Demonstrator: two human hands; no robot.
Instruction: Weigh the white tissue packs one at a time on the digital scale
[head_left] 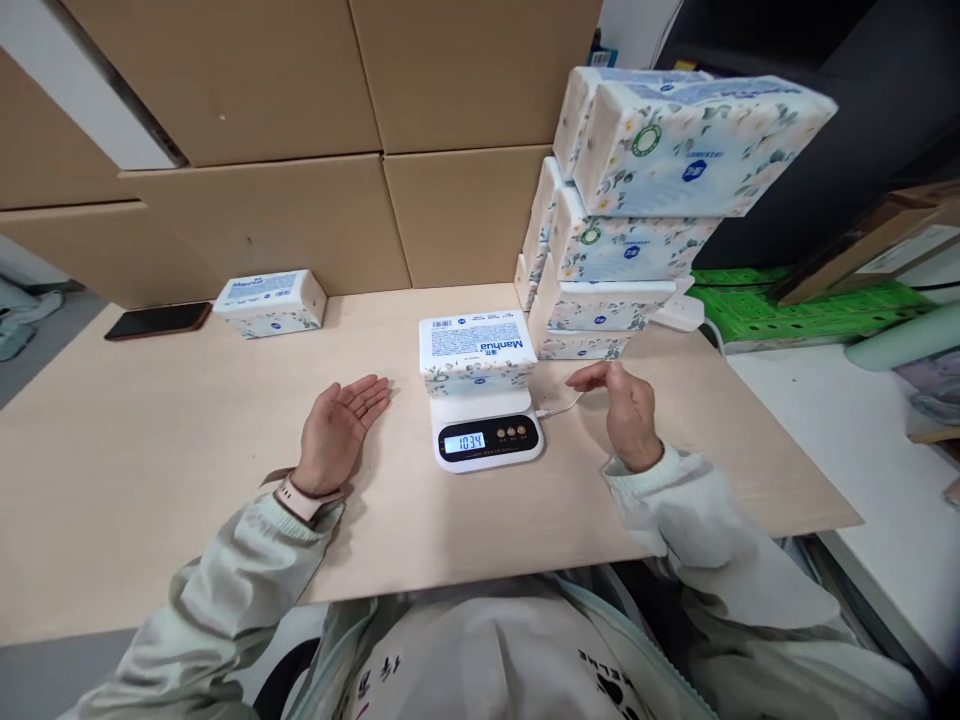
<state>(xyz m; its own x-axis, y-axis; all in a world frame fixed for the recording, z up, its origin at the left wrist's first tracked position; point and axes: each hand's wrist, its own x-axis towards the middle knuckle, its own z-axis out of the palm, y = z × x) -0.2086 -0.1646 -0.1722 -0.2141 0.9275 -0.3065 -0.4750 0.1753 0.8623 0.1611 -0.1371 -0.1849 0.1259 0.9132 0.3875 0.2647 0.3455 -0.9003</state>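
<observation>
A white pack of tissues (478, 352) with blue print lies on a white digital scale (489, 463), whose lit display reads 1034; I cannot make out a decimal point. To the left of the scale, my left hand (335, 435) rests palm up with its fingers stretched out, holding nothing. My right hand (628, 412) is on the other side, its fingers extended inward above the scale's thin white cable (559, 410). Nothing shows in its grasp, and both hands are apart from the pack. Behind my right hand rises a stack of similar tissue packs (634, 245).
Another tissue pack (271, 304) sits at the table's back left, beside a dark phone (158, 321). Large cardboard boxes (300, 225) wall off the far edge. On the right, a white surface (806, 400) holds green boxes (810, 308) and a pale green cylinder (900, 335).
</observation>
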